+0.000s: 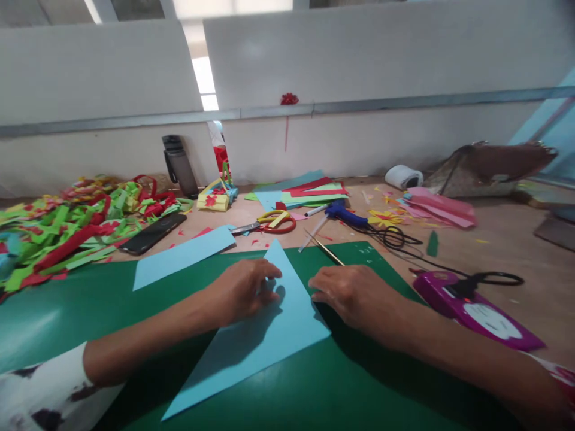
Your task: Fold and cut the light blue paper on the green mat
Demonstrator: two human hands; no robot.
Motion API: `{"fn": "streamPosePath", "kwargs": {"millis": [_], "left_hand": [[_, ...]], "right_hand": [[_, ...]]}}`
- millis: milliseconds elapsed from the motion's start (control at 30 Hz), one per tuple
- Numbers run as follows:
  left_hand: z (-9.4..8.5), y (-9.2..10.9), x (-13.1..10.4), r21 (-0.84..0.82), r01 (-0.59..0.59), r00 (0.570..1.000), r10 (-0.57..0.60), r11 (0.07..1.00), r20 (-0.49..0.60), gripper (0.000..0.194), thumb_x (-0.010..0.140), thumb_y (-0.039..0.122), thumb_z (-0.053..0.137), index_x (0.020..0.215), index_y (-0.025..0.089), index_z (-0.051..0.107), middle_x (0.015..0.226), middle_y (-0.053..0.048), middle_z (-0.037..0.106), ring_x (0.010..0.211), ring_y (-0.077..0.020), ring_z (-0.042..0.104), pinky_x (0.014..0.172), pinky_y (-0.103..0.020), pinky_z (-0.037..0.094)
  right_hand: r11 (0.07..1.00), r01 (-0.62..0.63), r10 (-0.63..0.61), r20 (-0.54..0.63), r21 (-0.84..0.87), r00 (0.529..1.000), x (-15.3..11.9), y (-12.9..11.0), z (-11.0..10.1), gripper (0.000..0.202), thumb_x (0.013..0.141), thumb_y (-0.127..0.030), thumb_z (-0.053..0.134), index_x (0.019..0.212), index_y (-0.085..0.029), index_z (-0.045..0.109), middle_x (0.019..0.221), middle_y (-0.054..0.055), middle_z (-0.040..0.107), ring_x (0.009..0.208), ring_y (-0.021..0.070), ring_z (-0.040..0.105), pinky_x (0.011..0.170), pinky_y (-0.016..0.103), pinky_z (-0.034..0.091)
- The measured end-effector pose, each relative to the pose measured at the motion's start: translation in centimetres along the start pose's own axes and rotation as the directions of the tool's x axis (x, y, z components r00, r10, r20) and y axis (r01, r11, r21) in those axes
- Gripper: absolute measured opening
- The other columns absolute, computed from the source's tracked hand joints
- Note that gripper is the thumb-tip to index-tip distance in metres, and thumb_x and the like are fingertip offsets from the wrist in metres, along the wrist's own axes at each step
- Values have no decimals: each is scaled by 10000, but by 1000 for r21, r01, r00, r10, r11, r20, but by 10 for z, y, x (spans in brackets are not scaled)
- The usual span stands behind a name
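A light blue paper triangle (269, 341) lies on the green mat (359, 383), its point toward the far side. My left hand (247, 290) is over the triangle's left part, thumb and fingers apart, with nothing between them. At the triangle's right edge is my right hand (348, 293), its fingers bent close together; what they hold, if anything, is hidden. A thin pointed tool (327, 248) lies just beyond my right hand. On the mat's far left edge rests a blue paper strip (184, 256).
Orange-and-yellow scissors (265, 222), a blue glue gun (345, 214) and coloured sheets (300, 190) lie beyond the mat. A purple power strip (476, 311) is at right. Paper cuttings (67, 233), a phone (153, 233) and a bottle (180, 167) stand or lie left.
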State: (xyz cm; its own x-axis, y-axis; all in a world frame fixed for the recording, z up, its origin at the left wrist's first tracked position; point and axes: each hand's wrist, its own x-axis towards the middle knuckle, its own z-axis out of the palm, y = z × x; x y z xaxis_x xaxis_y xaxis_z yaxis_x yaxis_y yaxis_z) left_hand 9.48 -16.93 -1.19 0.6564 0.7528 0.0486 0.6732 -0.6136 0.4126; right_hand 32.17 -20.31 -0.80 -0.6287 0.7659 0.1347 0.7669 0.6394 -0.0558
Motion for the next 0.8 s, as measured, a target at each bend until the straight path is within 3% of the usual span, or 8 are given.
{"fn": "streamPosePath", "kwargs": {"millis": [100,200,233,300,433,667,800], "left_hand": [[18,7,-7,-7,-116,993,116,993,-7,163,820,233,587,972,192,633,1030,-70,607,896,-191,562,776,-307,440],[28,3,-8,-32,-119,990,116,992,-84,115,833,207,561,925,180,626,984,-69,592,877,-186,545,765,-311,437],[30,2,-8,-40,-121,988,116,992,-102,110,833,197,556,918,176,622,972,-68,590,871,-184,542,760,-309,435],[32,-1,-7,-35,-130,984,125,991,-126,106,835,182,543,911,172,616,969,-68,586,876,-184,538,758,-308,430],[31,-1,-6,-44,-139,982,132,989,-137,115,838,186,531,915,177,616,960,-64,584,876,-183,535,754,-303,427],[32,-1,-6,-83,-138,981,125,987,-147,116,835,202,525,893,180,622,944,-65,584,865,-182,536,765,-317,430],[30,-3,-5,-202,-150,967,101,968,-233,136,853,206,503,915,159,616,938,-65,595,814,-156,554,739,-287,436]], "right_hand": [[993,82,-97,184,89,978,-3,1,-19,140,839,-139,569,713,-173,621,719,17,627,630,135,554,553,260,308],[974,100,-160,304,204,939,-5,1,-30,54,775,-207,686,768,-194,634,775,-10,632,731,139,582,612,236,347],[969,105,-176,321,226,931,-6,1,-32,126,735,-245,731,802,-202,634,803,-15,630,765,147,585,636,236,359],[964,118,-197,340,240,920,-7,0,-34,227,682,-266,775,842,-208,626,851,-12,621,814,162,580,671,243,374],[960,185,-248,338,208,908,-9,-4,-32,45,802,-188,646,768,-202,620,868,8,617,808,153,572,687,250,386],[944,272,-316,274,189,908,-16,-6,-24,166,839,-109,528,702,-187,579,813,18,608,760,152,542,643,269,377],[938,151,-235,250,313,939,-11,-3,-23,162,839,-78,496,722,-184,533,797,6,577,730,133,526,659,251,390]]}}
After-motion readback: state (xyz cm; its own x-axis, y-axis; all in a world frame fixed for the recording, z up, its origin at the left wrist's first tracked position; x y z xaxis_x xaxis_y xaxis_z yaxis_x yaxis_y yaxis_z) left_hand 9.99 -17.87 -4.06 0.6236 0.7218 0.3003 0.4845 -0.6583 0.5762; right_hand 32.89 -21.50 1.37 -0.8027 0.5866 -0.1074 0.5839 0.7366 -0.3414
